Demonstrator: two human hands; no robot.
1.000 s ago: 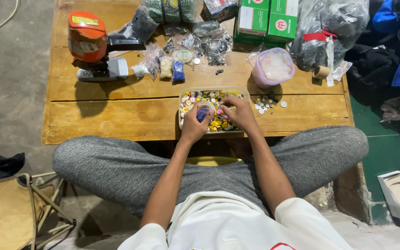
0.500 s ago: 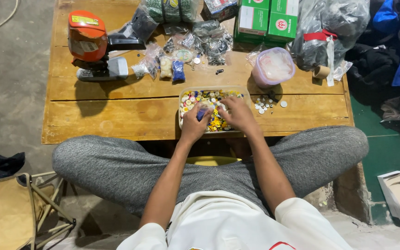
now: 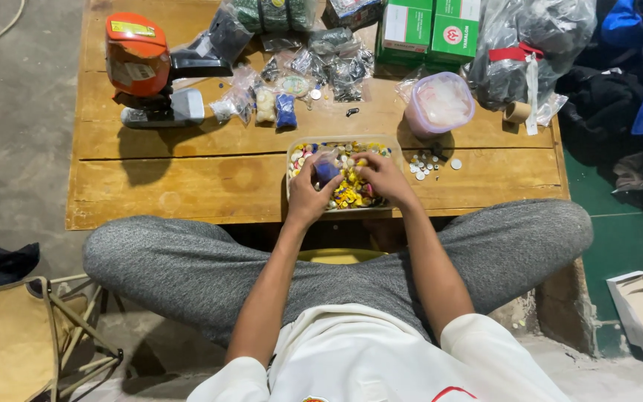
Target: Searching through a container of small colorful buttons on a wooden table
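Clear tray (image 3: 292,150) brims with small mixed-colour buttons (image 3: 351,195).

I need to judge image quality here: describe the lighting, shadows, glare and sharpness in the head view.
Head view: light falls from above, so the orange machine throws a dark shadow onto the wooden table; glare glints off the clear plastic bags at the back; the left hand and right hand in the tray of buttons look fairly sharp; the right edge sinks into darkness.
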